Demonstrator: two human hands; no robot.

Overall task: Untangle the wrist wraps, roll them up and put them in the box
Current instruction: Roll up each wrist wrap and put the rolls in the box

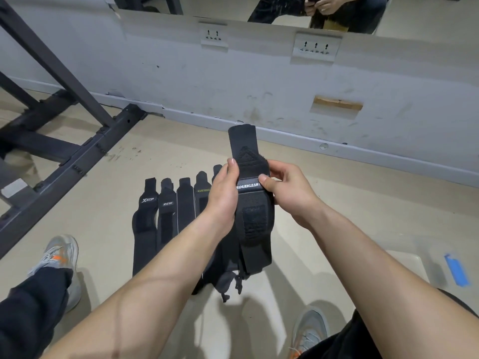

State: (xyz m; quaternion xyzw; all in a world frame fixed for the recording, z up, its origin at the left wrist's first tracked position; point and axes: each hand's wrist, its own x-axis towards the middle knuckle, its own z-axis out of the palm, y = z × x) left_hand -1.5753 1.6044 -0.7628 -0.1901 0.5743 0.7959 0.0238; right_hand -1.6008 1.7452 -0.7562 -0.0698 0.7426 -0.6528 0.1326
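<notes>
- My left grip [223,195] and right grip [287,193] each pinch the MANUEKLEAR wrist wrap [255,218], held upright above the floor [337,203].
- Step in hand, I judge: untangling. Dark straps [229,281] dangle beneath it, seemingly snagged.
- Next calls for peeling those free, then rolling tightly from one end.
- Flattened wraps [166,218] lie side by side on the floor beyond my left wrist.
- What looks like a clear box [407,265] sits to my right, unobstructed.

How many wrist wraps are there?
6. On the floor in a row: XTEP wrap, second wrap, third wrap, XUEYING wrap, and fifth wrap, half hidden behind the left hand, which with the right hand holds the sixth wrap. The dark bundle under it may hide more.
</notes>
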